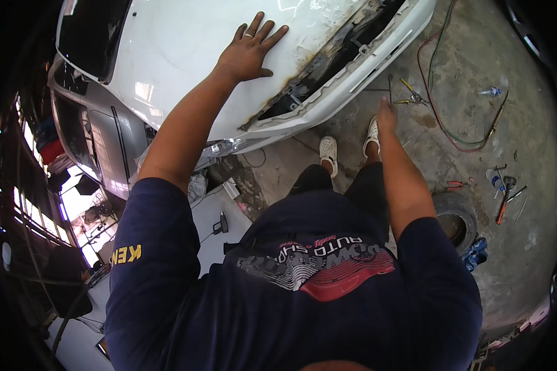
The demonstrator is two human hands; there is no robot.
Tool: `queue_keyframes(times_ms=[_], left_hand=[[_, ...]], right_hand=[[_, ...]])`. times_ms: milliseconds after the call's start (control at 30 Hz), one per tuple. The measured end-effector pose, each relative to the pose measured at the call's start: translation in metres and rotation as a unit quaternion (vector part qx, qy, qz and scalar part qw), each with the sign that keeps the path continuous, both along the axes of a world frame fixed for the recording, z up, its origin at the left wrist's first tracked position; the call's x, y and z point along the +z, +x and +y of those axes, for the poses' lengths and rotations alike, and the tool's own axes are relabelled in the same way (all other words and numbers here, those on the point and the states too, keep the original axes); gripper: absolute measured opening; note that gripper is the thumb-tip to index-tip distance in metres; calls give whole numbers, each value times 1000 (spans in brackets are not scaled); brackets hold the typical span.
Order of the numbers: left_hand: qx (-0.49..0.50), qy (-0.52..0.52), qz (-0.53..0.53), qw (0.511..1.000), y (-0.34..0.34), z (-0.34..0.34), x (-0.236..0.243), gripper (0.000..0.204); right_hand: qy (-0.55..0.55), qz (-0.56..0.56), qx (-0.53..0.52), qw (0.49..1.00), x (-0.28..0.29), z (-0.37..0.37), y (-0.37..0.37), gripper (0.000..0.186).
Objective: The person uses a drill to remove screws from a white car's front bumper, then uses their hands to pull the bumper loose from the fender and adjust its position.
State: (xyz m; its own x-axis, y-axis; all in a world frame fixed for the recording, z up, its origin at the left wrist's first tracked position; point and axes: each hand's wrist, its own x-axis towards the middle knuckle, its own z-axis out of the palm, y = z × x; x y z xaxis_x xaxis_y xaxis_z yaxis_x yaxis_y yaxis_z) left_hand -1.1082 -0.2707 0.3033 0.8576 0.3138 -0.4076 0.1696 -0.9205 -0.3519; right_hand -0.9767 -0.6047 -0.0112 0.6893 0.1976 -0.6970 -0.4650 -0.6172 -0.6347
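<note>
My left hand (246, 54) lies flat on the white bonnet (179, 52) of a car, fingers spread, with a ring on one finger. Along the bonnet's front edge runs a scorched, rusty strip (319, 59). A dark gap separates that strip from the white bumper (353, 80). My right hand (387, 116) hangs in front of the bumper, seen end-on; its fingers are mostly hidden, and whether they hold anything does not show. Nearest to it in the picture, yellow-handled locking pliers (413, 96) lie on the concrete floor.
Red and green hoses (436, 102) lead to a torch (494, 127) on the floor at right. A plastic bottle (492, 91), red-handled pliers (457, 184), a hammer (507, 182) and a tyre (467, 213) lie around. A silver car (108, 139) stands at left, a gun-shaped tool (221, 222) below it.
</note>
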Motion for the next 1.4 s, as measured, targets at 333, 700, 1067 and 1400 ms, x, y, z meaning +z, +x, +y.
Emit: queue_keyframes(times_ms=[333, 700, 1067, 1400], left_hand=[[47, -39, -11, 998, -151, 0, 12, 119], [368, -222, -178, 885, -362, -36, 2, 45], [531, -479, -307, 628, -400, -112, -143, 47], [570, -459, -294, 615, -439, -116, -128, 45]], right_hand=[[-144, -8, 72, 987, -41, -160, -60, 61], [14, 163, 138, 977, 77, -44, -197, 36], [225, 257, 98, 935, 168, 112, -250, 59], [391, 327, -124, 851, 180, 188, -230, 95]])
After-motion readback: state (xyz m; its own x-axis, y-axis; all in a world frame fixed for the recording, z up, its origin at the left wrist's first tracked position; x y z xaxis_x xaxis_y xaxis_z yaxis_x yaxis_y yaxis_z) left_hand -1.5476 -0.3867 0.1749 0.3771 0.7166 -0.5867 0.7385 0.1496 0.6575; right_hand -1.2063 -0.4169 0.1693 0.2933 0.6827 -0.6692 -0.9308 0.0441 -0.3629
